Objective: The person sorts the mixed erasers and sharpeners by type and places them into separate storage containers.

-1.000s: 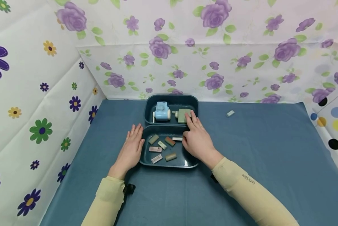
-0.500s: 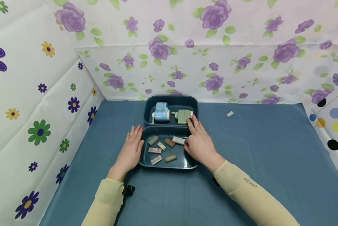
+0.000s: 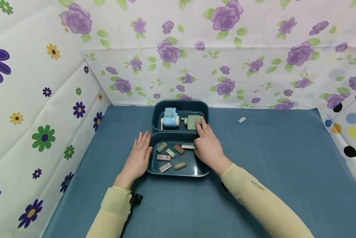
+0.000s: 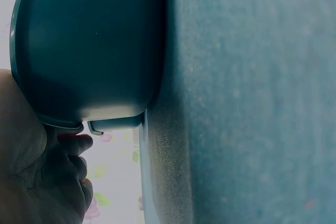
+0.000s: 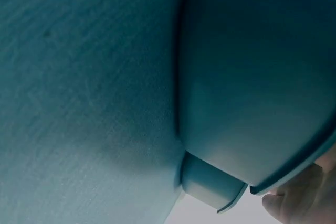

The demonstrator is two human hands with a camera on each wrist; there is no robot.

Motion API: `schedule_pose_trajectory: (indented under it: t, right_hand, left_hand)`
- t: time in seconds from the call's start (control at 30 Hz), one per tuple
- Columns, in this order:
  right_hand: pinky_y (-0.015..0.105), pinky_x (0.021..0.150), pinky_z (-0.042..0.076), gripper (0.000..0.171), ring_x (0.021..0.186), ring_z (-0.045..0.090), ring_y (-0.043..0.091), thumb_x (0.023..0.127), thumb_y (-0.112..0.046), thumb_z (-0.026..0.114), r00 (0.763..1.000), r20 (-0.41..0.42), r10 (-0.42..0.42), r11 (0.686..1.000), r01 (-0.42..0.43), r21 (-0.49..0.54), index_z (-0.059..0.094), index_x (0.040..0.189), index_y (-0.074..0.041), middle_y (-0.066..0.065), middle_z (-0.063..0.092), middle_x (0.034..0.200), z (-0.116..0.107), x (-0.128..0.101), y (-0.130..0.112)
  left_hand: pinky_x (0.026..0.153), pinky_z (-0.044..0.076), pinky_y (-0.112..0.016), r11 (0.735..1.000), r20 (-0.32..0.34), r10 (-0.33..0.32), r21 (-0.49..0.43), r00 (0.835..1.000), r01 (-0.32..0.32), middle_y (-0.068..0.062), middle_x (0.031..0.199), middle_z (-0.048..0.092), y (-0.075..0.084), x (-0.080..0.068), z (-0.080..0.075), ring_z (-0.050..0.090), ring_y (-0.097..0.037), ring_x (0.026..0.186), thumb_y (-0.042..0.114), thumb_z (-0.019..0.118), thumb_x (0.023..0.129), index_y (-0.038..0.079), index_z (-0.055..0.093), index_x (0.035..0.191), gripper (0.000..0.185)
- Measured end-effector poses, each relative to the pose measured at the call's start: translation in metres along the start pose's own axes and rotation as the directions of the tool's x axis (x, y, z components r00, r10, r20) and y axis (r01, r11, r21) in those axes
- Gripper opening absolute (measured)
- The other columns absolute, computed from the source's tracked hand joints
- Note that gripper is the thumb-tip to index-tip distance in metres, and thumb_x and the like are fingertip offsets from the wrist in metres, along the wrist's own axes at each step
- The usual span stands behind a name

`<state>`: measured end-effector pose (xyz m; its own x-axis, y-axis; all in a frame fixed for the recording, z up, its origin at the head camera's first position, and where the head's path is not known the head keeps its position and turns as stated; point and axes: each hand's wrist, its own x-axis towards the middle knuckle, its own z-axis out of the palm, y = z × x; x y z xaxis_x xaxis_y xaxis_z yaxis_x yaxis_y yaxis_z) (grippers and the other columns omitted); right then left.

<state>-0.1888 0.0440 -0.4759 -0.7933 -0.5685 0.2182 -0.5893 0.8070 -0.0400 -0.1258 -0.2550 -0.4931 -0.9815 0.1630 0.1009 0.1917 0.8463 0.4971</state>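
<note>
The right hand has slid back left, its thumb now half covering the white eraser in the near tray, fingers straight toward the green sharpener, while the left hand stays flat, fingers straight, against the tray's left wall.

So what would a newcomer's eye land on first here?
Two dark teal trays at the middle of the blue table, end to end: the far one holds a blue sharpener and a green sharpener, the near one small erasers. The right hand reaches into the trays, touching the green sharpener; the left hand rests flat against the near tray's left side.
</note>
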Motion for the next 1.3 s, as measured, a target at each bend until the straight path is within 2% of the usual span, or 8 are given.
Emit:
schedule_pose_trajectory:
  t: [0.4,0.63,0.77,0.87,0.93,1.03,1.13,1.3]
  right_hand:
    - [0.050,0.131,0.020,0.024,0.163,0.011,0.042,0.090,-0.017,0.087,0.999,0.036,0.014,0.999,-0.012,-0.051,0.077,0.068,-0.012,0.025,0.034,0.169,-0.002,-0.002,-0.001]
    - [0.051,0.126,0.032,0.012,0.162,0.018,0.041,0.094,-0.023,0.085,0.998,-0.009,0.055,0.996,-0.054,0.075,0.086,0.095,-0.012,0.026,0.040,0.166,-0.017,-0.006,0.006]
    - [0.051,0.099,0.059,0.018,0.160,0.026,0.039,0.098,-0.028,0.081,0.993,-0.022,0.117,0.981,-0.112,0.159,0.086,0.109,-0.015,0.023,0.045,0.164,-0.025,-0.010,0.016]
    - [0.051,0.072,0.062,0.018,0.156,0.036,0.038,0.101,-0.029,0.077,0.983,-0.035,0.179,0.959,-0.166,0.228,0.085,0.110,-0.016,0.021,0.053,0.159,-0.029,-0.013,0.031]
    - [0.052,0.065,0.060,0.019,0.150,0.047,0.037,0.102,-0.029,0.074,0.971,-0.061,0.231,0.938,-0.206,0.277,0.085,0.111,-0.016,0.019,0.059,0.153,-0.029,-0.015,0.047]
    - [0.054,0.060,0.057,0.024,0.111,0.073,0.035,0.103,-0.029,0.070,0.937,-0.085,0.340,0.889,-0.290,0.353,0.083,0.118,-0.016,0.016,0.067,0.145,-0.027,-0.015,0.077]
    - [0.053,0.056,0.053,0.033,0.079,0.071,0.035,0.105,-0.029,0.068,0.887,-0.059,0.458,0.830,-0.403,0.386,0.077,0.132,-0.013,0.016,0.065,0.146,-0.021,-0.017,0.113]
    - [0.067,0.088,0.054,0.059,0.130,0.054,0.049,0.104,-0.034,0.069,0.821,0.146,0.551,0.759,-0.566,0.321,0.056,0.154,-0.005,0.028,0.045,0.160,-0.009,-0.023,0.164]
  left_hand:
    - [0.131,0.007,-0.057,1.000,-0.009,-0.007,0.003,1.000,0.007,-0.019,0.176,0.021,0.003,0.000,0.000,0.005,-0.035,0.165,0.014,0.046,0.116,-0.005,0.029,0.167,0.056]
    - [0.132,0.005,-0.054,1.000,0.004,-0.018,0.008,1.000,0.018,-0.019,0.176,0.020,0.003,0.000,-0.001,0.003,-0.033,0.165,0.016,0.046,0.117,-0.004,0.028,0.167,0.057]
    - [0.132,0.004,-0.053,1.000,0.015,-0.027,0.012,1.000,0.027,-0.017,0.177,0.018,0.003,0.001,0.000,0.002,-0.032,0.165,0.017,0.045,0.117,-0.003,0.027,0.168,0.057]
    - [0.132,0.004,-0.053,0.999,0.020,-0.031,0.013,0.999,0.030,-0.017,0.177,0.018,0.003,0.001,0.000,0.002,-0.032,0.165,0.017,0.045,0.117,-0.003,0.027,0.168,0.057]
    - [0.132,0.004,-0.054,0.999,0.026,-0.029,0.015,0.999,0.029,-0.017,0.177,0.018,0.003,0.000,0.000,0.002,-0.033,0.165,0.018,0.045,0.117,-0.003,0.027,0.168,0.058]
    - [0.132,0.004,-0.053,0.999,0.028,-0.031,0.012,0.999,0.031,-0.017,0.177,0.018,0.004,0.001,-0.001,0.002,-0.033,0.165,0.018,0.045,0.117,-0.003,0.027,0.168,0.057]
    - [0.132,0.004,-0.053,0.999,0.028,-0.033,0.019,0.999,0.032,-0.017,0.177,0.018,0.005,0.002,-0.001,0.002,-0.032,0.165,0.018,0.045,0.117,-0.003,0.027,0.168,0.057]
    - [0.132,0.005,-0.053,0.999,0.038,-0.039,0.040,0.999,0.037,-0.018,0.177,0.018,0.003,0.002,-0.001,0.002,-0.033,0.165,0.018,0.044,0.117,-0.003,0.026,0.168,0.058]
